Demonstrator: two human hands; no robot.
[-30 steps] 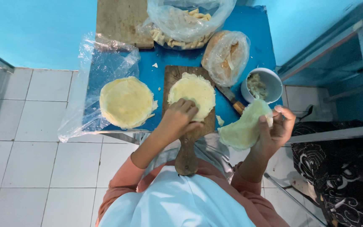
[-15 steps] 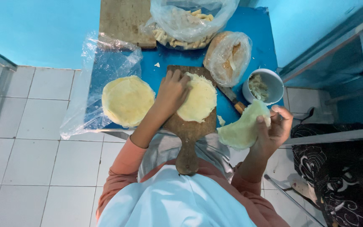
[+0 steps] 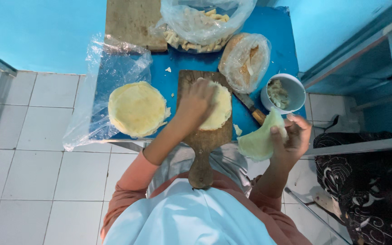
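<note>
A: Pressing down on the round wrapper (image 3: 216, 106), your left hand (image 3: 196, 103) lies flat on top of it, fingers spread. That wrapper sits on the wooden board (image 3: 203, 136), in the middle of the blue tabletop (image 3: 273, 27).

B: And your right hand (image 3: 291, 138)?

A: It is closed around a soft, folded wrapper (image 3: 259, 140). You hold it just off the tabletop's near edge, close to the white cup (image 3: 283, 93) with filling in it.

B: So which step is this?

A: I think you are peeling one sheet off the pile. A second pile (image 3: 137, 109) waits on the clear plastic (image 3: 110, 72) to the left.

B: What does the next move need?

A: A slow, gentle pull, I think. These sheets look thin and could tear.
</note>
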